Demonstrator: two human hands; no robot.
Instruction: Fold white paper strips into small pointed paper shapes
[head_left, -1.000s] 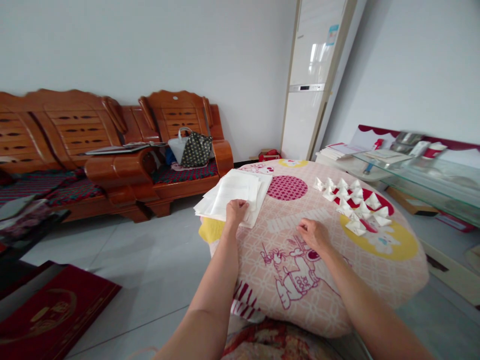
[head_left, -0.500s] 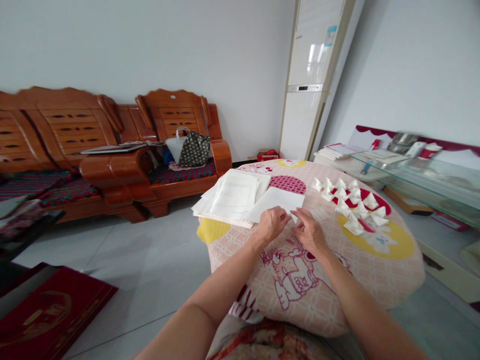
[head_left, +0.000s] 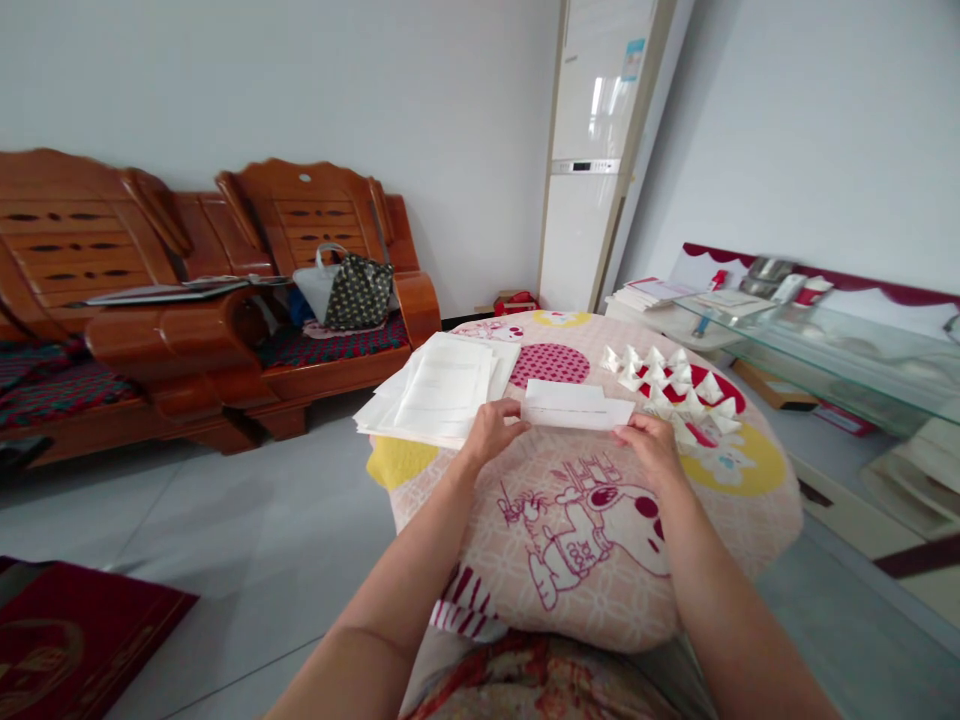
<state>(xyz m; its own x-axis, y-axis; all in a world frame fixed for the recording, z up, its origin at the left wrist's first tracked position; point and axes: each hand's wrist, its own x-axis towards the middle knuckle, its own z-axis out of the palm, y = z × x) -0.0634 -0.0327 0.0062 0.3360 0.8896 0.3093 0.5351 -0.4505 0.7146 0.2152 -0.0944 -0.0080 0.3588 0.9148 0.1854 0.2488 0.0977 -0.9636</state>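
Note:
A white sheet of paper (head_left: 574, 408), partly folded over, spans the gap between my two hands above the round table. My left hand (head_left: 495, 428) pinches its left end, close to the stack of loose white papers (head_left: 446, 385). At the other end, my right hand (head_left: 651, 445) grips the lower right corner between thumb and fingers. Several small folded paper shapes (head_left: 709, 390) with pointed tips stand in rows on the table, just beyond my right hand.
A patterned cloth (head_left: 495, 560) covers the round table. Wooden seats (head_left: 322, 230) with a handbag (head_left: 360, 290) stand at the left back. A glass shelf (head_left: 825, 345) is at the right, and a red bag (head_left: 90, 640) lies on the floor at lower left.
My hands have moved apart, from close together at one corner to opposite ends of the sheet. The sheet now shows a folded strip. The view has shifted slightly right.

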